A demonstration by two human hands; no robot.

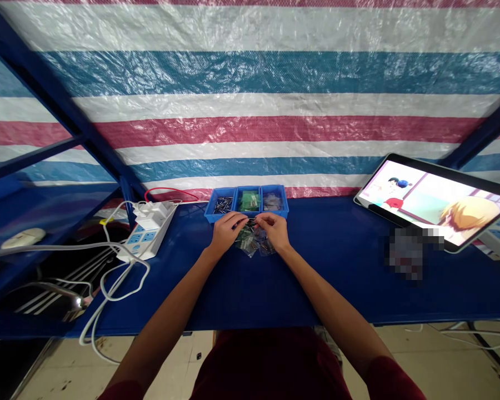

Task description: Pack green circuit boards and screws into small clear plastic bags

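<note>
My left hand [225,231] and my right hand [276,230] meet over the blue table, fingers pinched close together. Something small and thin shows between the fingertips, too small to name. Just below them lie several small clear plastic bags [249,245] with green and dark contents. Right behind my hands stand three joined blue bins [212,216]. Small dark metal pins or screws [223,205] fill the left one. The middle one holds green-tinted plastic bags [249,200], and the right one clear plastic pieces [271,201], perhaps bags.
A tablet [435,203] playing a cartoon leans at the right, with a blurred-out patch [405,253] before it. A white power strip [147,236] with a plugged-in adapter and looping white cables [104,294] lies at the left. Striped plastic sheeting [275,130] hangs behind the table [329,278].
</note>
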